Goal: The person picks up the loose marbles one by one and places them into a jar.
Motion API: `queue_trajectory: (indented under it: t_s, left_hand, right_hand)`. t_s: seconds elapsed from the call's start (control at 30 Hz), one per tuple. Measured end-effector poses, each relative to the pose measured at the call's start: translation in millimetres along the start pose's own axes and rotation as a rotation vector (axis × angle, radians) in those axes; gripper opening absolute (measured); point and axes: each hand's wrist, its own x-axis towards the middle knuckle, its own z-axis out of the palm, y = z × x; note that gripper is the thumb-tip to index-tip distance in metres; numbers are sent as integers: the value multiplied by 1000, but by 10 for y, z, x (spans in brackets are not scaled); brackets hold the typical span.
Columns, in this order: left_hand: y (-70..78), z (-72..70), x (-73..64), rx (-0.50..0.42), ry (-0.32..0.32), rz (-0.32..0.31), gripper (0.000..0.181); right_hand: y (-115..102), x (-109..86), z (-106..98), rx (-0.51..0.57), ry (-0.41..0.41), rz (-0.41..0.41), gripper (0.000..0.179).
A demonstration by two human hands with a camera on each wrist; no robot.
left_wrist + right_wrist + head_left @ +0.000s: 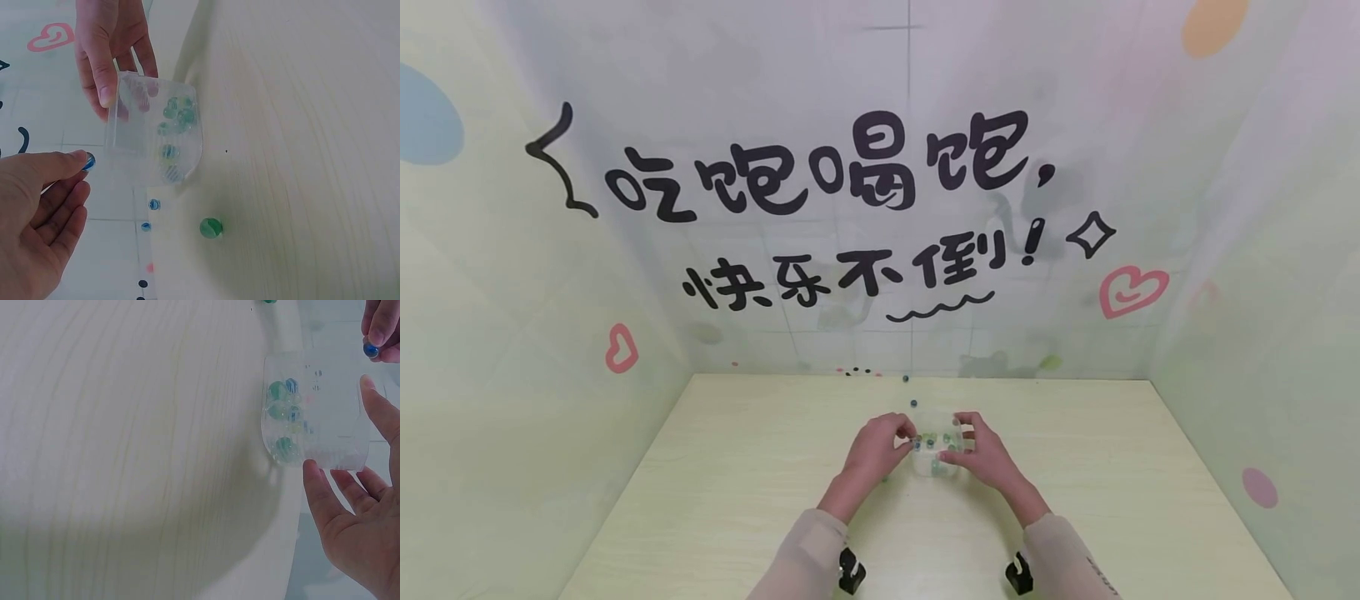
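A clear plastic container (131,147) stands on the table with several green and blue glass marbles (277,412) at its bottom. My left hand (877,446) is at the container's left rim, pinching a blue marble (90,161) between thumb and fingertips. From the opposite side my right hand (988,457) holds the container, its thumb and fingers spread around the wall, as the right wrist view (359,519) shows. Inside, the marbles lie in a loose heap, seen through the clear wall.
A green marble (211,228) lies on the table near my left hand. Two blue marbles (913,403) (906,378) lie beyond the container toward the back edge. The pale wooden table (737,500) meets a printed curtain wall (790,350) behind.
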Motion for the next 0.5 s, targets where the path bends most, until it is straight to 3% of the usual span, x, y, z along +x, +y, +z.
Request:
queue_trajectory:
  t_s: [0.5]
  left_hand:
    - [48, 53, 10, -15, -13, -15, 11]
  right_hand:
    - [45, 11, 16, -3, -1, 2, 72]
